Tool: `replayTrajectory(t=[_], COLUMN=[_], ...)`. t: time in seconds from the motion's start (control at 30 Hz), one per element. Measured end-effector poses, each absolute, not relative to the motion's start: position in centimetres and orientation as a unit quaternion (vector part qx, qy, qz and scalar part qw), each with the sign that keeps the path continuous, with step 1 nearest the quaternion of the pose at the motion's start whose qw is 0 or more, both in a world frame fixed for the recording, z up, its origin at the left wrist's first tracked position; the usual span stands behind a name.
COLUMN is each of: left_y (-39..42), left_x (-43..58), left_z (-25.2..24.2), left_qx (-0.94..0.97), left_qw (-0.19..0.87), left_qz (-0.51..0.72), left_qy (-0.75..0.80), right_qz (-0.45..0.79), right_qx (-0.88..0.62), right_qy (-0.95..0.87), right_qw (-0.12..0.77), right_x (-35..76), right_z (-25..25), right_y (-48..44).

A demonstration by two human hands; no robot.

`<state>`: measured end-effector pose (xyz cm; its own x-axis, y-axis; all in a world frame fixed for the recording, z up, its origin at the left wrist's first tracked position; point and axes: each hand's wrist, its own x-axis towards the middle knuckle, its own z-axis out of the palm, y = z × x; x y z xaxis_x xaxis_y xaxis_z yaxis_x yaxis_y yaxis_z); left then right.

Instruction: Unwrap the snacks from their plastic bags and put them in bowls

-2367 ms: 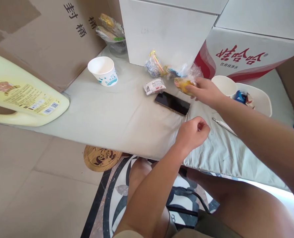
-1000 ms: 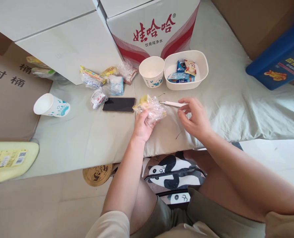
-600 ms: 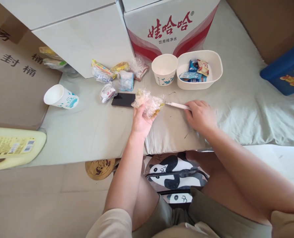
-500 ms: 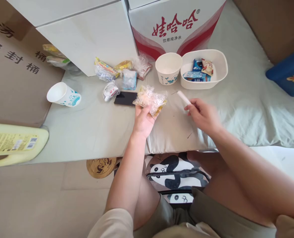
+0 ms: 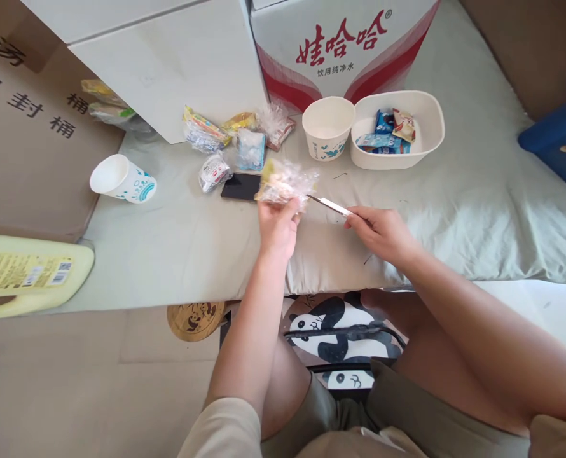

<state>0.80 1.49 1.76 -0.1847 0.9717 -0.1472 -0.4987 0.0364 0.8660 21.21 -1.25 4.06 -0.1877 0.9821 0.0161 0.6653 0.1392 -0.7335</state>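
Observation:
Pinched in my left hand (image 5: 278,229) is a bundle wrapped in clear crinkled plastic (image 5: 285,181), with yellow showing at its edge; what is inside I cannot make out. My right hand (image 5: 381,232) is closed round a white-handled utility knife (image 5: 333,205). Its thin dark blade points left, and the tip is at the right edge of the wrapped bundle; whether it touches I cannot tell. Just behind the bundle lies a dark phone (image 5: 240,187), partly covered by it. Several plastic-wrapped packets (image 5: 250,149) lie beyond the phone.
A paper bucket (image 5: 328,130) stands beside a white oval tub (image 5: 428,137) with small snack packets in it. A paper cup (image 5: 123,180) leans at the left, near a yellow jug (image 5: 68,264). White cartons (image 5: 187,70) stand at the back, and a blue box (image 5: 554,143) sits far right.
My right hand has swung the knife left and turned it, so its blade now shows and meets the bundle's edge in view. The bundle has tilted slightly in my left hand.

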Motion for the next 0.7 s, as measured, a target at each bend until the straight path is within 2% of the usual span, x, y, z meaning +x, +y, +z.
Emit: replayTrajectory(t=[0.1,0.23,0.37,0.53,0.7], left_y=[1.7,1.1,0.5,0.5,0.6], left_x=[0.2,1.0,1.5,1.0,0.5], left_z=[2.1,1.7,1.6,1.8,2.0], left_qx=[0.255,0.333,0.456,0.594,0.602], left_qw=[0.559,0.53,0.436,0.372,0.23], left_qz=[0.647,0.623,0.596,0.496,0.517], left_qy=[0.452,0.469,0.496,0.513,0.563], right_qz=[0.266,0.163,0.096,0.142,0.21], right_qx=[-0.62,-0.67,-0.634,-0.544,-0.499], right_qy=[-0.693,-0.677,-0.709,-0.767,-0.783], right_qw=[0.254,0.258,0.294,0.309,0.307], right_x=[22.6,24.2,24.2,22.8,22.1], right_z=[3.6,2.5,2.0,2.1,2.1], right_y=[-0.7,0.1,0.2,-0.6,-0.9])
